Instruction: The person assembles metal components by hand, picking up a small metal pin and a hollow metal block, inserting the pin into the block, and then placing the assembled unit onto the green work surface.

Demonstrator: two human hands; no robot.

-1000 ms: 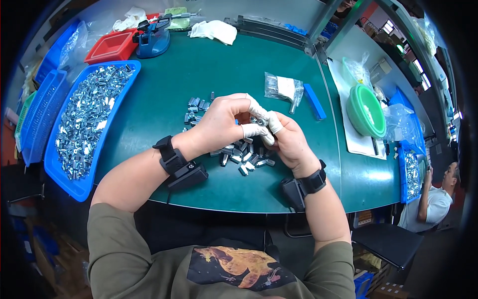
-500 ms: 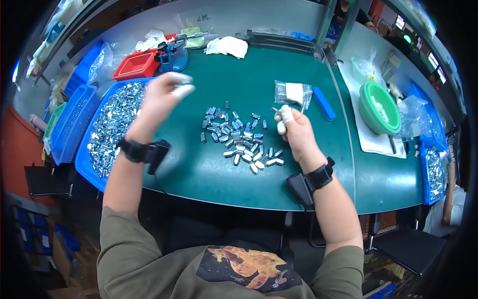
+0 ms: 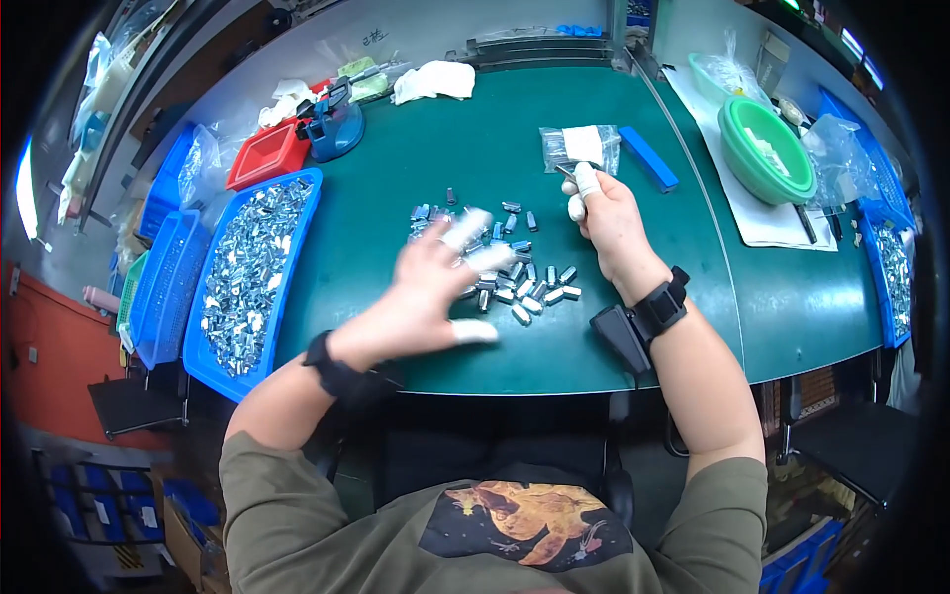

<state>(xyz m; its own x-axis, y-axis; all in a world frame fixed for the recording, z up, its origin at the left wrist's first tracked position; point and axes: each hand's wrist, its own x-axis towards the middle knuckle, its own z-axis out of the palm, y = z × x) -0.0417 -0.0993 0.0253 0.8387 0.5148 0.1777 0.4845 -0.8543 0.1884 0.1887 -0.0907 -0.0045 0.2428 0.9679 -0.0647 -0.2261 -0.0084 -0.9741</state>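
My left hand [image 3: 426, 287], with white finger covers and some motion blur, spreads its fingers over the pile of small shiny metal pieces [image 3: 529, 287] on the green table. It hides part of the pile, and no piece shows in its grip. To the right of the pile, my right hand [image 3: 618, 233] is closed, its covered thumb and fingers pinching a thin dark metal rod [image 3: 566, 170]. The rod's tip points up and left; its rest is hidden in the fingers. Just beyond that hand lies a clear plastic bag [image 3: 554, 148] with a white label.
A blue tray [image 3: 315, 213] full of similar metal pieces stands at the left. Behind it are a red tray [image 3: 267, 153] and a blue stand-like device [image 3: 336, 134]. On the right lie a long blue bar [image 3: 648, 158] and a green basin [image 3: 742, 163] holding white items.
My left hand has swept right and nearer, from beside the blue tray to the pile, and its fingers have spread. My right hand keeps its pinch on the rod. The view has shifted slightly.
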